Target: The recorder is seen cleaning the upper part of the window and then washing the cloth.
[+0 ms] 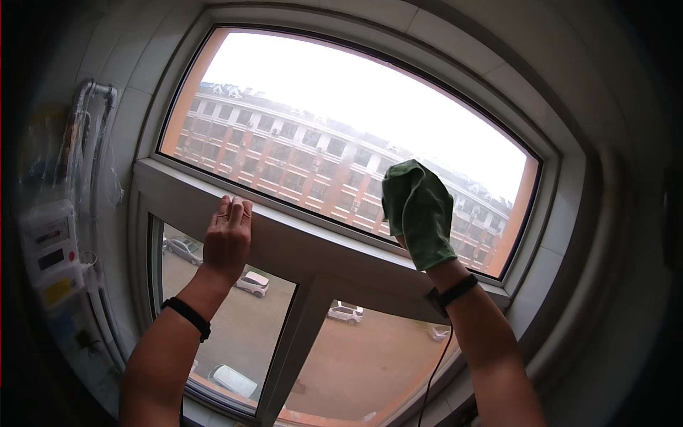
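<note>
A green cloth [421, 213] covers most of my right hand [404, 241], which holds it against the lower right part of the upper window pane [320, 123]. My left hand [229, 229] rests its fingertips on the ledge of the white window frame [320, 224], below the pane's lower left part, and grips no loose thing. Black bands circle both wrists, and a thin black cable hangs from the right one. Smears show on the glass near the cloth.
Two lower panes [368, 363] lie under the crossbar, divided by an upright post [299, 341]. On the left wall are a white meter box [53, 240] and plastic-wrapped pipes [93, 123]. A vertical pipe [597, 240] runs along the right side.
</note>
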`<state>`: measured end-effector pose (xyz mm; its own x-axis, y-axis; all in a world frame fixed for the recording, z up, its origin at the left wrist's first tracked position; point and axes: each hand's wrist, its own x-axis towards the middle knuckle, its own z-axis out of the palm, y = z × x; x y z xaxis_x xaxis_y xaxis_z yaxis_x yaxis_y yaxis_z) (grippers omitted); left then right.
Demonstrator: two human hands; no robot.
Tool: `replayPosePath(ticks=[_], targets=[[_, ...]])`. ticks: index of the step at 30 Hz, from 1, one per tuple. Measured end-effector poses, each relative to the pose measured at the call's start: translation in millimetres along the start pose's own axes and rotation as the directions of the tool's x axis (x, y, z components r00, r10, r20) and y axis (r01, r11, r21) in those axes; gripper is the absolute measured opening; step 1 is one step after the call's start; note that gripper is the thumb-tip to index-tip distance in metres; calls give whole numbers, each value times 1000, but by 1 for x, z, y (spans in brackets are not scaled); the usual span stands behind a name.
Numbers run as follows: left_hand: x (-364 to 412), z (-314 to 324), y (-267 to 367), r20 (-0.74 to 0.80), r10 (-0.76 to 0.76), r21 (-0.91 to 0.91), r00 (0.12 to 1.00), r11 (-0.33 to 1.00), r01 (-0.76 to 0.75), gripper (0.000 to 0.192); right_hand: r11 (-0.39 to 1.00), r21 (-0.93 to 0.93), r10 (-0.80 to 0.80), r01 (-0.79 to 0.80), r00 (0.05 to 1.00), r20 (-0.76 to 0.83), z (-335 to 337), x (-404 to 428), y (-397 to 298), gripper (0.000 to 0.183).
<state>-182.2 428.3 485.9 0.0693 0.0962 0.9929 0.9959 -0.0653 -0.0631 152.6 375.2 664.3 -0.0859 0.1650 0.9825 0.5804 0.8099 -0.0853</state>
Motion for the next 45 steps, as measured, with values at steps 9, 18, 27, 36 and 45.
replayPosePath(ticks=[9,18,27,36,45], targets=[[2,7,-5,-45,35,-39,998,999,-37,35,768,-335,-435,545,829,352,208,22,-105,15],[-8,4,-11,63,50,38,997,998,-53,44,980,31,186,-196,961,203,-35,51,-38,21],[4,3,5,17,5,4,1000,1000,-5,43,606,-757,-402,245,915,-26,-172,24,52,13],[1,4,1,-39,6,3,999,1000,-6,39,760,-447,-407,472,882,240,120,69,-105,10],[-4,6,-8,17,45,54,999,997,-46,43,755,-470,-420,457,888,190,112,88,-91,17]])
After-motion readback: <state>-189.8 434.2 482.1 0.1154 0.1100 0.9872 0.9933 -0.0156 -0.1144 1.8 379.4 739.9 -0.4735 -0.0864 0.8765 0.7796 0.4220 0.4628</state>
